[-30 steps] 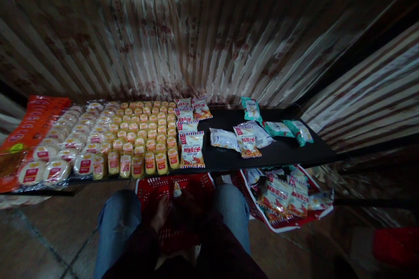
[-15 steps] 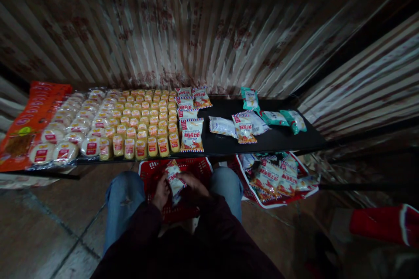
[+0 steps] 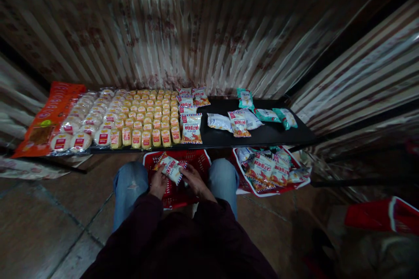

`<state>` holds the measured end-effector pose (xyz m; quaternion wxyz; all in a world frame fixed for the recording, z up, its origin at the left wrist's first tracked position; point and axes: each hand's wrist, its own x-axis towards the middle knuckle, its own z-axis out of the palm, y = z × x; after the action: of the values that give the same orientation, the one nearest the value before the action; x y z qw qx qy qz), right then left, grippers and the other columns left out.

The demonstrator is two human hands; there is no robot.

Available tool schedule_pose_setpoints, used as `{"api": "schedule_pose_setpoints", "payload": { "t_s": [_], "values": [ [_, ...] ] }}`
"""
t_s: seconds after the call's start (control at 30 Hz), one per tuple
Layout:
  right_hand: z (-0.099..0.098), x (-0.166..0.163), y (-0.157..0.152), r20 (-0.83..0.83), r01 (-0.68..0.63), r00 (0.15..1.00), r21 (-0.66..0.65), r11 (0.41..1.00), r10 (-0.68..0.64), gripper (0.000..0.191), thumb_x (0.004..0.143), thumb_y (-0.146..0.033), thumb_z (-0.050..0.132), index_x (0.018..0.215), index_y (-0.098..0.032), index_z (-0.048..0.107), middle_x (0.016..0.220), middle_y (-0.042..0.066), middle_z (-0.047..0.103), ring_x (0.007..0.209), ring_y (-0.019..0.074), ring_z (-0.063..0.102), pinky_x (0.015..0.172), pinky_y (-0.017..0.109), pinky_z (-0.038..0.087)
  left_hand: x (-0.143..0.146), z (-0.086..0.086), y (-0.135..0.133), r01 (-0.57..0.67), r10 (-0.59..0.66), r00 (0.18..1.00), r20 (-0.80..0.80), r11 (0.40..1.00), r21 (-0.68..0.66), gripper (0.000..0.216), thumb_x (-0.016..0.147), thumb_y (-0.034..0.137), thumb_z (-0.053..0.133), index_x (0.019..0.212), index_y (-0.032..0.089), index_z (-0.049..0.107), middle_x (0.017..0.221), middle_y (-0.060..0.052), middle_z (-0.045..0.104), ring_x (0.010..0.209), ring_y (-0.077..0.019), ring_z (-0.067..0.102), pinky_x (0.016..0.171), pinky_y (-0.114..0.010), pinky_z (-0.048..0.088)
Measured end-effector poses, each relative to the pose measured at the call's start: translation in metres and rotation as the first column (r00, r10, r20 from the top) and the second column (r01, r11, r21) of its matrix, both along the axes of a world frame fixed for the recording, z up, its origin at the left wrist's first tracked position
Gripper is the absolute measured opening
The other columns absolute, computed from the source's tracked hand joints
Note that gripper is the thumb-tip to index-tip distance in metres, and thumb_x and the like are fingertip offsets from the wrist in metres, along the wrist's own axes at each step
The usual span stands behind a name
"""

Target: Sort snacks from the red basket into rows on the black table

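A white and orange snack bag (image 3: 171, 168) with striped ends is held between my two hands, low over a red basket (image 3: 204, 162) by my knees. My left hand (image 3: 159, 182) is closed on the bag's left part. On its right end, the fingers of my right hand (image 3: 194, 178) grip the edge. Just beyond, on the black shelf (image 3: 219, 139), matching snack bags (image 3: 191, 129) stand in a short column. To their right another such bag (image 3: 239, 124) lies against white-backed bags (image 3: 218, 122).
Rows of small yellow wrapped cakes (image 3: 146, 139) and round white wrapped cakes (image 3: 80, 141) cover the shelf's left half, beside orange packets (image 3: 49, 115). Green bags (image 3: 266, 115) lie at right. A second red basket (image 3: 284, 189) holds several bags on the floor. A striped curtain (image 3: 183, 30) hangs behind.
Between my hands, the snack bag has turned from nearly upright to a more sideways slant and come up slightly. The view has shifted a little.
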<state>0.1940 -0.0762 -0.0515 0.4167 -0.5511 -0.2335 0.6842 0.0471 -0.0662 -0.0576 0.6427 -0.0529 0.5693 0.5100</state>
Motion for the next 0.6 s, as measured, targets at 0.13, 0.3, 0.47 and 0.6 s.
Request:
{"api": "schedule_pose_setpoints", "payload": {
  "t_s": [0.13, 0.3, 0.47, 0.6],
  "values": [
    [-0.001, -0.001, -0.010, -0.015, 0.103, 0.995, 0.006, 0.995, -0.103, 0.059, 0.045, -0.049, 0.082, 0.090, -0.019, 0.057, 0.087, 0.005, 0.070, 0.081, 0.0223, 0.068, 0.072, 0.033, 0.053, 0.005, 0.012, -0.011, 0.012, -0.012, 0.998, 0.062, 1.000, -0.009, 0.015, 0.083, 0.015, 0.058, 0.097, 0.019, 0.062, 0.085, -0.005, 0.068, 0.081, -0.0130, 0.066, 0.082, -0.026, 0.052],
    [0.000, 0.009, -0.010, -0.004, 0.173, 0.985, 0.136, 0.976, -0.174, 0.050, 0.055, -0.055, 0.073, 0.087, -0.020, 0.061, 0.079, 0.003, 0.070, 0.075, 0.0210, 0.066, 0.067, 0.031, 0.052, 0.000, 0.030, -0.030, 0.102, -0.120, 0.980, 0.160, 0.988, 0.116, 0.009, 0.083, 0.014, 0.059, 0.089, 0.019, 0.061, 0.089, -0.003, 0.068, 0.081, -0.0144, 0.066, 0.085, -0.034, 0.053],
    [0.019, 0.028, 0.005, 0.150, 0.032, 0.986, 0.235, 0.971, -0.069, 0.050, 0.062, -0.060, 0.067, 0.088, -0.017, 0.066, 0.073, 0.002, 0.069, 0.066, 0.0168, 0.060, 0.063, 0.028, 0.047, -0.018, 0.043, -0.039, 0.146, -0.162, 0.986, 0.047, 0.959, 0.243, 0.022, 0.080, 0.030, 0.066, 0.100, 0.022, 0.064, 0.103, -0.004, 0.069, 0.092, -0.0180, 0.065, 0.080, -0.031, 0.052],
    [0.036, 0.038, 0.016, 0.308, -0.133, 0.950, 0.264, 0.955, 0.047, 0.043, 0.064, -0.055, 0.067, 0.080, -0.015, 0.068, 0.070, 0.001, 0.066, 0.062, 0.0131, 0.054, 0.062, 0.025, 0.042, -0.024, 0.050, -0.037, 0.293, -0.260, 0.954, -0.151, 0.918, 0.266, 0.041, 0.069, 0.038, 0.075, 0.104, 0.019, 0.065, 0.107, -0.008, 0.069, 0.094, -0.0196, 0.065, 0.079, -0.028, 0.048]
  ]
}}
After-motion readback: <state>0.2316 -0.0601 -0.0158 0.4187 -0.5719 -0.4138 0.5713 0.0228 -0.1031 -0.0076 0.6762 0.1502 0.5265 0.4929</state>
